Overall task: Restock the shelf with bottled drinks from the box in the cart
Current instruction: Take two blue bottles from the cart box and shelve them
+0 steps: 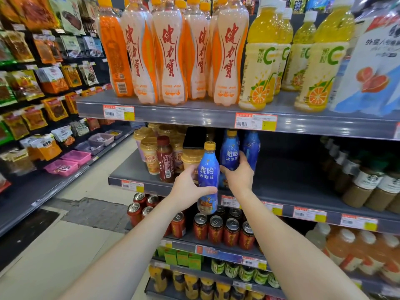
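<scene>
Bottles at the shelf lip

Your left hand [186, 187] wraps one blue bottle [208, 176] just off the shelf [303, 191] edge; your right hand [238, 176] clasps another [229, 152] standing on it. Smooth glossy plastic, tall and narrow with yellow caps: a nudge could topple the neighbouring blue bottle [251, 148] or the foil-lidded cups [151, 154].

Bright even light, wide-angle bowing, blurred edges

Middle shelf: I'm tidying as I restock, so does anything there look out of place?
Yes. A black phone-like slab lies flat atop the lidded cups, left of the blue bottles. It isn't stock.
</scene>
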`<state>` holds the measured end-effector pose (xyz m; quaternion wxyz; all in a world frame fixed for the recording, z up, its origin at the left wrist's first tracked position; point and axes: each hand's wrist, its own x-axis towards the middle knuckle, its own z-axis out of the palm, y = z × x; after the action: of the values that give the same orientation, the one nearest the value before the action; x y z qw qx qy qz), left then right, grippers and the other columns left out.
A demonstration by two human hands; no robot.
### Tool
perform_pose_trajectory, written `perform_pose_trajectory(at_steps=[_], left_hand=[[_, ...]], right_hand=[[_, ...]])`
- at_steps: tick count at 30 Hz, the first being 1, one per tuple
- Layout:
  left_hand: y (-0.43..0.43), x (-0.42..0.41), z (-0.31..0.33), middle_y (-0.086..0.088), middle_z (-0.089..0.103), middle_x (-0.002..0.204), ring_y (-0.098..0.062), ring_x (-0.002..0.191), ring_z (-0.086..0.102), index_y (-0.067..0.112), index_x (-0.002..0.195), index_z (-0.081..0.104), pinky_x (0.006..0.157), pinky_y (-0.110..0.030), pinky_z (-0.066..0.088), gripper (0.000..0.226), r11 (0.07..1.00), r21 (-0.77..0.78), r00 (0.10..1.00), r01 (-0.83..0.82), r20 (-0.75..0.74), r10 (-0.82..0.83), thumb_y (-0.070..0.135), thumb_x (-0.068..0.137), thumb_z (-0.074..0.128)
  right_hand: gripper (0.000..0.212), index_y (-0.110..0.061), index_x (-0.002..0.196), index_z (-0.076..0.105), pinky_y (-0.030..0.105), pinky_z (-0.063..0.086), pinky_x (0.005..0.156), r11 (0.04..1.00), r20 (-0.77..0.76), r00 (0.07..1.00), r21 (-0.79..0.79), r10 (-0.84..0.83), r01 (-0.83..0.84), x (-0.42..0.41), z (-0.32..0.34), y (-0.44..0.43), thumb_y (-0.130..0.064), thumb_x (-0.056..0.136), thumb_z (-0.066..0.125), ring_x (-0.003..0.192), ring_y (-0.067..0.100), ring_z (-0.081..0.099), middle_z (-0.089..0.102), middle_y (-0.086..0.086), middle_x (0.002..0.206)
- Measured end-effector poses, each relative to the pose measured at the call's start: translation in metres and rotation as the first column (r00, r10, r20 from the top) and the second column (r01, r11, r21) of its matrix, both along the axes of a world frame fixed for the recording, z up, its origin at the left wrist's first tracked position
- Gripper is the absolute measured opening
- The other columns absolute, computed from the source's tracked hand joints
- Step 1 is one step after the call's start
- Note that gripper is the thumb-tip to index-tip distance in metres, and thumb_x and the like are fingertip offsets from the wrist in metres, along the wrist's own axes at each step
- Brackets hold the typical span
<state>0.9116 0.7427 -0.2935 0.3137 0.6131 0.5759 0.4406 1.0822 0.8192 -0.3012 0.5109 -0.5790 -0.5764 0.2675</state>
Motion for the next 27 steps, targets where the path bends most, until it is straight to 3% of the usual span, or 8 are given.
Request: perform_pose_trajectory(at_steps=[2, 6, 9, 13, 17, 20, 23, 27], left_hand=[[0.000, 0.000, -0.001, 0.011, 0.067, 0.127, -0.003, 0.114, 0.064, 0.026, 0.144, 0.051, 0.092, -0.031, 0.059, 0.089, 1.000, 0.002, 1.000, 0.003, 0.002, -0.003, 0.033, 0.068, 0.096], [0.001, 0.005, -0.001, 0.011, 0.067, 0.128, 0.003, 0.113, 0.063, 0.025, 0.143, 0.051, 0.086, -0.019, 0.056, 0.088, 1.000, 0.011, 1.000, 0.018, 0.021, -0.018, 0.029, 0.068, 0.096], [0.003, 0.014, -0.001, 0.017, 0.067, 0.122, 0.014, 0.104, 0.062, 0.026, 0.139, 0.053, 0.076, -0.007, 0.051, 0.083, 0.999, 0.012, 0.998, 0.048, 0.030, -0.048, 0.026, 0.068, 0.096], [0.010, 0.035, 0.000, 0.008, 0.072, 0.114, 0.006, 0.096, 0.069, 0.021, 0.132, 0.058, 0.077, -0.017, 0.057, 0.077, 0.994, 0.031, 0.994, 0.104, 0.040, -0.105, 0.024, 0.066, 0.098], [0.018, 0.056, -0.003, 0.013, 0.074, 0.110, 0.003, 0.097, 0.070, 0.029, 0.127, 0.061, 0.086, -0.027, 0.059, 0.074, 0.989, 0.082, 0.992, 0.119, 0.041, -0.123, 0.030, 0.063, 0.098], [0.024, 0.068, -0.003, 0.015, 0.074, 0.113, 0.006, 0.099, 0.068, 0.030, 0.130, 0.062, 0.086, -0.021, 0.055, 0.077, 0.985, 0.103, 0.990, 0.137, 0.005, -0.138, 0.036, 0.061, 0.096], [0.028, 0.081, -0.002, 0.013, 0.074, 0.110, 0.005, 0.097, 0.069, 0.030, 0.128, 0.062, 0.086, -0.021, 0.056, 0.079, 0.988, 0.099, 0.993, 0.116, 0.017, -0.118, 0.044, 0.058, 0.095], [0.030, 0.100, 0.001, 0.012, 0.072, 0.096, 0.001, 0.084, 0.068, 0.025, 0.109, 0.063, 0.072, -0.010, 0.049, 0.058, 0.994, 0.108, 0.998, -0.023, 0.065, 0.016, 0.038, 0.063, 0.095]], right_hand=[[0.083, -0.019, 0.149, 0.043, 0.011, 0.045, 0.071, 1.000, -0.019, 1.000, -0.018, 0.008, -0.008, 0.000, -0.001, 0.001, -0.026, 0.080, 0.087, 0.080, -0.009, 0.059, 0.064, -0.003, 0.124], [0.085, -0.015, 0.146, 0.043, 0.042, 0.054, 0.096, 0.992, -0.012, 0.995, -0.072, -0.104, 0.103, 0.007, -0.010, -0.006, -0.031, 0.075, 0.087, 0.118, 0.023, 0.061, 0.059, 0.005, 0.135], [0.054, -0.014, 0.137, 0.052, 0.034, 0.053, 0.091, 0.994, -0.156, 0.982, -0.023, -0.108, 0.106, 0.017, -0.012, -0.025, -0.022, 0.088, 0.073, 0.106, 0.017, 0.063, 0.063, 0.006, 0.126], [0.036, -0.011, 0.131, 0.059, 0.030, 0.059, 0.085, 0.973, -0.442, 0.875, -0.016, 0.198, -0.228, 0.031, -0.001, -0.053, -0.018, 0.097, 0.067, 0.098, 0.013, 0.073, 0.074, 0.003, 0.112], [0.049, -0.020, 0.129, 0.062, 0.029, 0.060, 0.086, 0.945, -0.268, 0.914, -0.038, 0.304, -0.326, 0.047, 0.003, -0.064, -0.023, 0.085, 0.083, 0.102, 0.009, 0.071, 0.074, -0.005, 0.112], [0.048, -0.021, 0.124, 0.063, 0.024, 0.059, 0.078, 0.957, -0.241, 0.936, -0.072, 0.257, -0.281, 0.059, 0.008, -0.063, -0.022, 0.081, 0.086, 0.098, 0.010, 0.071, 0.073, -0.007, 0.106], [0.042, -0.017, 0.119, 0.069, 0.031, 0.062, 0.079, 0.967, -0.262, 0.938, -0.056, 0.228, -0.250, 0.069, 0.012, -0.058, -0.018, 0.080, 0.086, 0.097, 0.017, 0.074, 0.076, -0.001, 0.102], [0.043, -0.018, 0.118, 0.071, 0.036, 0.062, 0.082, 0.979, -0.239, 0.950, 0.016, 0.201, -0.204, 0.080, 0.020, -0.047, -0.017, 0.077, 0.087, 0.096, 0.017, 0.074, 0.078, 0.001, 0.101]])
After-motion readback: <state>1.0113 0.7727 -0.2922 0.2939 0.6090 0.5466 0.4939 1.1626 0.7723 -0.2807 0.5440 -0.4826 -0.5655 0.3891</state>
